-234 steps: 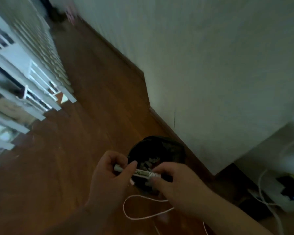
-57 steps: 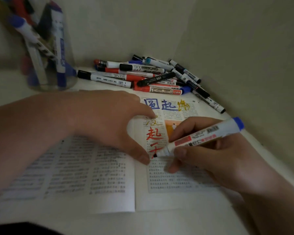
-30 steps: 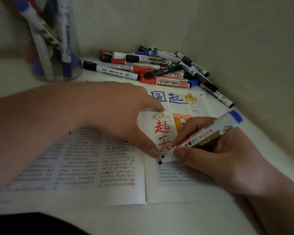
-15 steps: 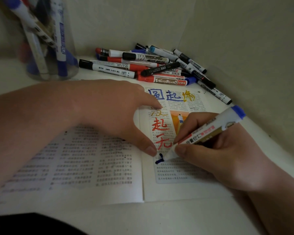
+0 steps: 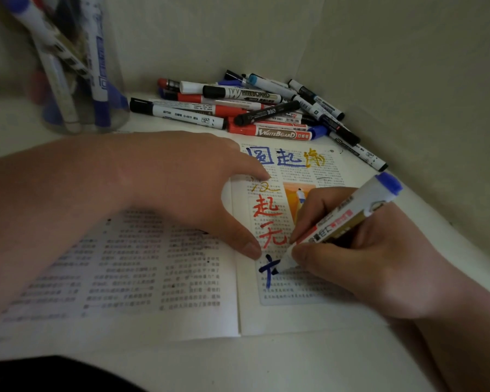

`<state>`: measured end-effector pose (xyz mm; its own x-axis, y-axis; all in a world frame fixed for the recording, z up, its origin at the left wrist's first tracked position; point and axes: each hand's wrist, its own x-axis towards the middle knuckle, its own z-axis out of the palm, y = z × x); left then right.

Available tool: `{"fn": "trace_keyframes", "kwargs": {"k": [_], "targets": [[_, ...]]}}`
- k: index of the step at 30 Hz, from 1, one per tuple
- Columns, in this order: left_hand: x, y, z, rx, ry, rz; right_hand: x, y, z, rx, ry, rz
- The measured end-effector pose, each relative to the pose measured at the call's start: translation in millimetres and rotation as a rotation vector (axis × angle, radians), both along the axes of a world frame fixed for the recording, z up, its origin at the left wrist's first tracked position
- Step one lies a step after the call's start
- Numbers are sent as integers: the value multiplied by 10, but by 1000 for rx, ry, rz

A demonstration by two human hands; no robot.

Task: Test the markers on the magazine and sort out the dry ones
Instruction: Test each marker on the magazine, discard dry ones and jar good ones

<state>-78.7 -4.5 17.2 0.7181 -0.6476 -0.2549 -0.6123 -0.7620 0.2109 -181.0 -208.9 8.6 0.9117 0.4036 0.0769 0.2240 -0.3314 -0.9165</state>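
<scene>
Dim corner of a white desk [image 5: 294,363]: on the open magazine [image 5: 153,278], right page, the right hand [image 5: 365,264] pinches a blue marker [image 5: 343,219] low on its barrel, tip touching paper. The left hand [image 5: 181,188] lies spread, pressing the page. Light, rigid, smooth plastic, probably best gripped mid-barrel.

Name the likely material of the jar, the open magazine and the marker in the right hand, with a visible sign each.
Jar: clear glass or plastic, unclear which; markers show through its wall.
Magazine: matte paper; thin printed pages meet at a fold.
Marker: probably smooth plastic; white barrel, blue end cap.
</scene>
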Motion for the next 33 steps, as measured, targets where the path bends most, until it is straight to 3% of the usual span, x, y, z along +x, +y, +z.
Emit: {"fn": "trace_keyframes", "kwargs": {"k": [4,11,14,17,20,23,27,30,33], "targets": [[2,3,-2,2,-8,-3,7,-18,7,14,37,-56],[13,6,-16,-16,-31,-14,14,-49,-9,36,89,31],[-8,9,4,-123,-18,-50,32,-46,-1,214,63,-45],[0,43,-25,-360,-16,-79,114,-99,22,431,110,-123],[62,55,-104,-569,-47,-17,233,-122,161,326,94,-69],[101,24,-127,-623,-62,61,389,-61,487,135,28,-10],[150,-1,-137,-748,95,187,762,63,851,-33,-205,-92],[181,8,-117,-769,170,260,998,130,747,160,-275,-248],[228,6,-146,-798,221,314,1037,141,507,322,-242,-240]]}}
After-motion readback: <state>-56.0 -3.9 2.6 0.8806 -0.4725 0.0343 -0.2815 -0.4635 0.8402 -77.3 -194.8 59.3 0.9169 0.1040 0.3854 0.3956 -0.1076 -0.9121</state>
